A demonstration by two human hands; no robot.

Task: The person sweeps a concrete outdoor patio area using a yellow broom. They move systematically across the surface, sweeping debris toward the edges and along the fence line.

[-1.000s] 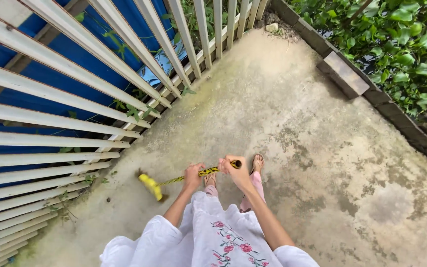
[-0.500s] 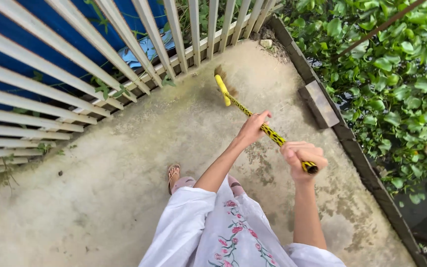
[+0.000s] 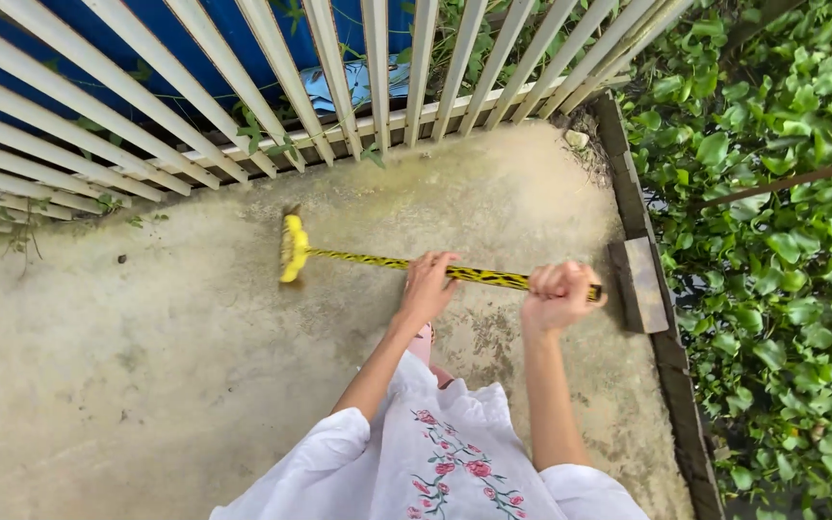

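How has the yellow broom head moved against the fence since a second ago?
Yes. The broom head has swung from close to the person's feet out toward the white fence and now sits on the concrete just short of its bottom rail, both hands on the handle.

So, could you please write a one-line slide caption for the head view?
Both hands, left and right, grip a yellow broom on a concrete floor beside a white fence.
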